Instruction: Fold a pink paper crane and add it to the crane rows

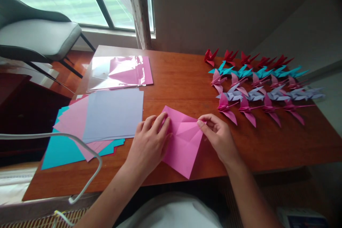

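A bright pink square of origami paper [184, 149] with crease lines lies at the table's front edge, one corner pointing toward me. My left hand [153, 137] rests over its left side, fingers bent onto the paper; the thumb is partly hidden. At the right corner, my right hand [217, 131] pinches the paper between thumb and forefinger. To the left of my left hand are loose sheets, with a lavender sheet [114, 114] on top, pale pink sheets [73, 115] and turquoise sheets [64, 151] beneath.
Rows of folded paper cranes in red [211, 57], turquoise [244, 72], pale pink [219, 80], lavender [255, 94] and magenta [226, 108] stand at the right. A plastic packet of paper [120, 73] lies back left. A white cable [93, 171] crosses the left; a chair [40, 37] stands beyond.
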A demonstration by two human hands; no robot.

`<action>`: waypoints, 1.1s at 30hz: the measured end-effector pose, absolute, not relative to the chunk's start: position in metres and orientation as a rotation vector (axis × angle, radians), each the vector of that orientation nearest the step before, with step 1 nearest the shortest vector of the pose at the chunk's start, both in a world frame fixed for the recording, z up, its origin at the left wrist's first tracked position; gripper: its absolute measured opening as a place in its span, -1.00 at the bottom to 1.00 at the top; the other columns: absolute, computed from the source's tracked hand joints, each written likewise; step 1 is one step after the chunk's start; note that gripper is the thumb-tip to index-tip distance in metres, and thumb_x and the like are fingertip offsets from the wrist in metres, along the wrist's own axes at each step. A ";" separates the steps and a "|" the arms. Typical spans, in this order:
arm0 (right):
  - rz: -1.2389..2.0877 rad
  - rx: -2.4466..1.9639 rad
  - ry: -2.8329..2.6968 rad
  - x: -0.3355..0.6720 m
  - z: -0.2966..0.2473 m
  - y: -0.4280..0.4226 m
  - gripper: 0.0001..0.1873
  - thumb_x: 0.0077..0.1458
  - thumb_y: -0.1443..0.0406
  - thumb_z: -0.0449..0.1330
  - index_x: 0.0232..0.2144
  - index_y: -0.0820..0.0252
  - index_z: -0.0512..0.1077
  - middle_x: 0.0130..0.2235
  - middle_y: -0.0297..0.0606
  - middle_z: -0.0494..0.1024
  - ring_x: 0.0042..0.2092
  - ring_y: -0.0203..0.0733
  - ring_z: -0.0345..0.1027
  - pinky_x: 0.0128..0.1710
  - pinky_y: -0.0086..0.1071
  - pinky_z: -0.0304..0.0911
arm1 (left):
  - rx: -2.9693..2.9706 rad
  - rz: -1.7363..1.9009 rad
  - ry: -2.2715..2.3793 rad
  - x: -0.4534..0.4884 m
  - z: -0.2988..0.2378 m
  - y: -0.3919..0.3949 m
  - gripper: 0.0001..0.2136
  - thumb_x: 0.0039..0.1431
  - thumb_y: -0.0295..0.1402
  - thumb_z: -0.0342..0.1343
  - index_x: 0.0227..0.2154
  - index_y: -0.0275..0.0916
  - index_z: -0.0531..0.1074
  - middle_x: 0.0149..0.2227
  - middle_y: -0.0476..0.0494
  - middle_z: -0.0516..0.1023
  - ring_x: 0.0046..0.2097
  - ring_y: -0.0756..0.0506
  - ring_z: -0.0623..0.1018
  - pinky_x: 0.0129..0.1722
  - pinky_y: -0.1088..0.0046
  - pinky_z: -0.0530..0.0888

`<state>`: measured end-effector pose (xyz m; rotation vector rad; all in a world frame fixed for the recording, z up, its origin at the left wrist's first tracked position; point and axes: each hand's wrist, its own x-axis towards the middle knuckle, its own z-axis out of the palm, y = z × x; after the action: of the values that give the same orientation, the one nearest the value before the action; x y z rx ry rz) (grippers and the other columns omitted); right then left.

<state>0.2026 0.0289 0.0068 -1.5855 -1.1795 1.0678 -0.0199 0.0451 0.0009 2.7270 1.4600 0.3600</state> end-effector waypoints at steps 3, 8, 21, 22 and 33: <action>1.139 -1.522 -1.116 0.191 0.007 0.027 -0.70 0.11 0.07 0.31 -0.26 0.16 0.48 -0.30 -0.26 0.62 -0.26 -0.14 0.54 -0.29 -0.38 0.43 | 2.727 0.365 1.452 -0.018 0.002 0.045 -0.63 0.38 -0.32 -0.01 0.17 -0.31 0.40 0.26 -0.26 0.43 0.11 -0.32 0.42 -0.04 0.09 0.41; 0.811 -1.605 -1.475 0.179 0.007 0.024 -0.75 0.19 0.19 0.24 -0.12 0.17 0.53 -0.12 -0.14 0.66 -0.09 -0.02 0.56 -0.06 -0.21 0.45 | 2.746 0.327 1.431 -0.019 0.005 0.046 -0.64 0.36 -0.40 0.00 0.17 -0.32 0.41 0.26 -0.27 0.44 0.11 -0.31 0.43 -0.04 0.11 0.43; -0.083 -1.695 -2.122 0.187 -0.013 0.009 -0.68 0.30 0.38 0.11 0.06 0.22 0.47 -0.12 -0.09 0.61 -0.10 0.01 0.47 -0.05 -0.18 0.38 | 2.774 0.156 1.391 -0.017 0.013 0.060 -0.63 0.36 -0.44 -0.01 0.17 -0.43 0.37 0.23 -0.44 0.39 0.09 -0.32 0.44 -0.03 0.13 0.46; -0.105 -1.680 -2.157 0.187 -0.013 0.008 -0.65 0.29 0.39 0.11 0.10 0.23 0.45 -0.10 -0.09 0.61 -0.09 0.01 0.47 -0.04 -0.18 0.38 | 2.776 0.147 1.414 -0.016 0.014 0.060 -0.62 0.37 -0.40 -0.01 0.18 -0.42 0.36 0.22 -0.45 0.39 0.09 -0.34 0.44 -0.04 0.11 0.46; -0.247 -1.533 -2.399 0.192 -0.006 0.006 -0.57 0.29 0.48 0.10 0.18 0.27 0.38 0.08 -0.10 0.60 0.01 0.00 0.47 0.02 -0.16 0.37 | 2.822 0.059 1.495 -0.015 0.015 0.072 -0.57 0.37 -0.36 -0.08 0.25 -0.33 0.28 0.19 -0.45 0.38 0.03 -0.33 0.42 -0.12 0.13 0.43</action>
<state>0.1919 0.0062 -0.0062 -1.5333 -2.3987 -0.2474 -0.0153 0.0722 0.0149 2.8219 1.4952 0.0588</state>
